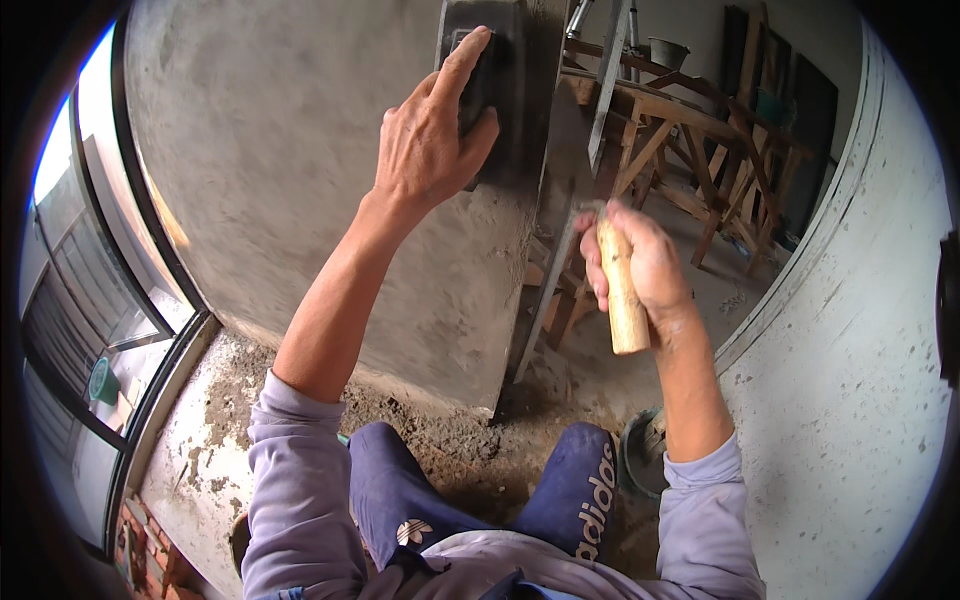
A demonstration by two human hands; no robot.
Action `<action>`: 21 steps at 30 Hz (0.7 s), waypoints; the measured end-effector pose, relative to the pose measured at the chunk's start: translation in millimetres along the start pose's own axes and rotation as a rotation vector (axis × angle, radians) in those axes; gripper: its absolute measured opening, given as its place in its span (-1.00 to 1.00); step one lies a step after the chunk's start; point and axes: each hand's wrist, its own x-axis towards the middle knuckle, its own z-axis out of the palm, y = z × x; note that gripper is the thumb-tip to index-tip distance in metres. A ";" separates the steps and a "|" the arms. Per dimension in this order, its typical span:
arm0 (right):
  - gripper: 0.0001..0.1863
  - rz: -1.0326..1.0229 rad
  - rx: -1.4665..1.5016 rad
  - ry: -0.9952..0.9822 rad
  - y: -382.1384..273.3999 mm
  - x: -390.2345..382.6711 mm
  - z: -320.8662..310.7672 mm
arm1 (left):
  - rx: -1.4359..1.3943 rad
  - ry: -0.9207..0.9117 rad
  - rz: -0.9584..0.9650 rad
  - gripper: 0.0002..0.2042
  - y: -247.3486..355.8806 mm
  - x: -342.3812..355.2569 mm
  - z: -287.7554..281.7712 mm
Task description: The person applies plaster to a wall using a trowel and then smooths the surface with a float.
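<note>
My left hand (425, 145) grips a dark rectangular float (505, 75), which lies against the upper right of a grey plastered wall (280, 180), near its edge. My right hand (645, 260) is closed around the pale wooden handle (625, 310) of a tool, probably a trowel, whose metal part is blurred and partly hidden at the fingers. A long metal straightedge (540, 320) runs upright along the wall's right edge, just left of my right hand.
Wooden trestles (690, 130) stand beyond the opening, with a metal bucket (666, 54) on top. A pale wall (840, 390) bounds the right side, glazed framed panels (95, 250) the left. A dark bucket (645, 470) sits beside my right knee; mortar debris (430, 420) lies below.
</note>
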 end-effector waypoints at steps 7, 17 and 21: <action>-0.60 0.208 0.087 0.184 117.4 -52.4 -50.9 | 0.013 0.039 0.163 -0.34 20.6 31.1 1.2; -0.56 0.430 0.261 0.321 225.6 -122.0 -65.4 | -0.015 0.005 0.084 -0.32 15.2 -45.3 45.8; -0.61 0.440 0.333 0.271 231.3 -130.8 -57.5 | 0.034 -0.273 -0.169 -0.22 12.2 -178.3 61.6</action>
